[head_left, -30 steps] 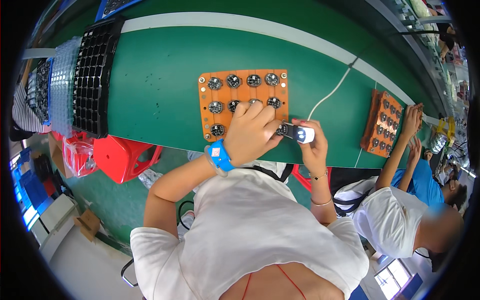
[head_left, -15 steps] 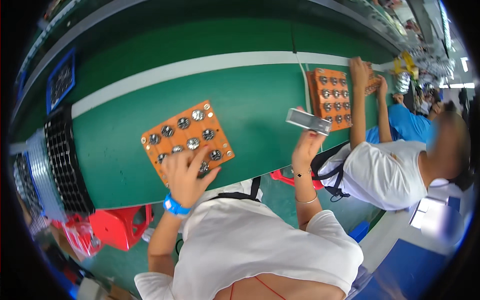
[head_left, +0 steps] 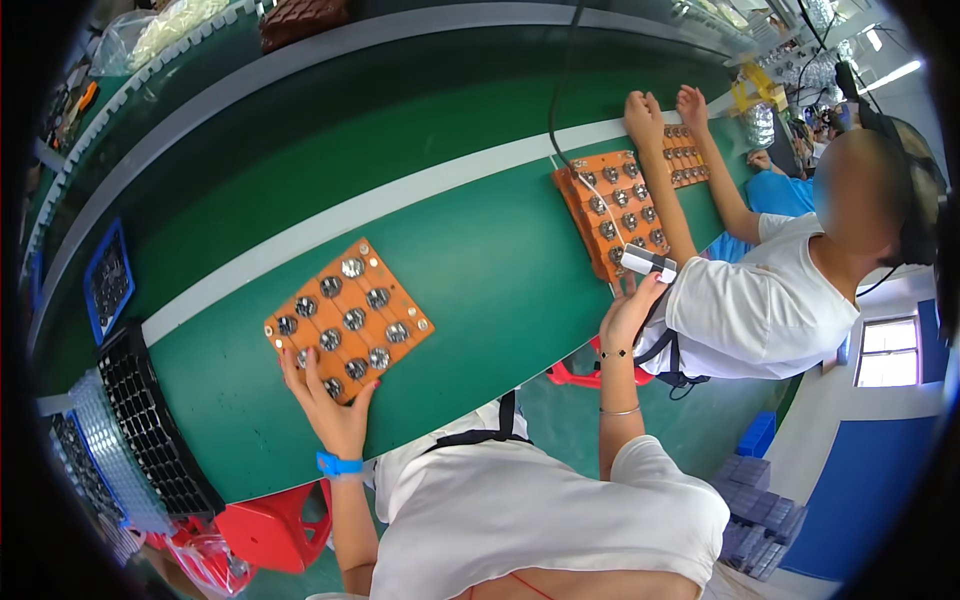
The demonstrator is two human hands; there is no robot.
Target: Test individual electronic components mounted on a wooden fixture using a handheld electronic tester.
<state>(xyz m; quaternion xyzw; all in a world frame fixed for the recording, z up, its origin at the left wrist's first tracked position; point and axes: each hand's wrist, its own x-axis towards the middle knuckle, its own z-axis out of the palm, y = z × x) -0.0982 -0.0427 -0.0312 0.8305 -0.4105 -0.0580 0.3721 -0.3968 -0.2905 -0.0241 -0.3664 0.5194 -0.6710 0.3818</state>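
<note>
An orange board [head_left: 350,320] with rows of round metallic parts lies tilted on the green bench in front of me. My left hand [head_left: 335,415], with a blue band at its wrist, rests at the board's near corner. Its fingers and thumb are spread, touching the edge on both sides of that corner. My right hand [head_left: 632,312] grips a small rectangular block [head_left: 650,263], white with a dark middle, raised beside the near end of a stack of similar orange boards [head_left: 615,205]. A thin cord [head_left: 556,120] runs down to that stack; whether it joins the block I cannot tell.
At the right a co-worker in white has both forearms over another orange board [head_left: 685,155]. Black gridded trays [head_left: 160,420] stand at the bench's left end, with a blue-framed tray [head_left: 108,280] behind. A red stool [head_left: 275,530] is below the bench edge.
My left hand has drawn back from over the board to its near corner. My right hand still holds the block, now overlapping the stack's near end. The view has turned.
</note>
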